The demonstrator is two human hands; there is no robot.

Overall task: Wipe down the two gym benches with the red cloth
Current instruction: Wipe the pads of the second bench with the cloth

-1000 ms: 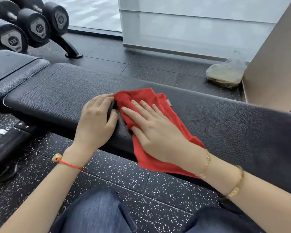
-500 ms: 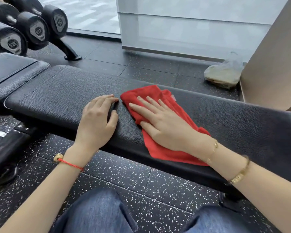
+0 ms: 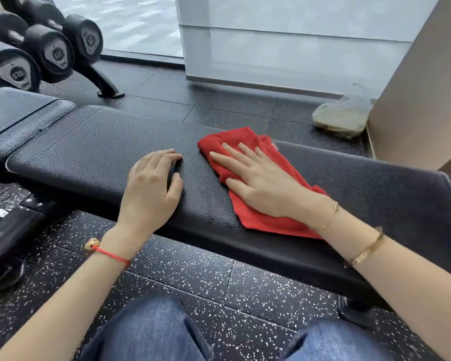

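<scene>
Wiping the near bench, palm down.
Right hand [image 3: 261,183] flat, fingers spread on red cloth [image 3: 258,220] mid-pad on the bench [image 3: 94,155]; left hand [image 3: 151,188] loosely curled, bracing. Best kept flat, with even pressure, overlapping passes toward the unwiped right end.

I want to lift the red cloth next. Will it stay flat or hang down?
The cloth will probably hang limp: it already lies in soft folds on the bench. It looks light. The right hand presses it flat.

Crumpled red cloth [image 3: 261,220] lies flat atop black padded bench [image 3: 94,155]
</scene>
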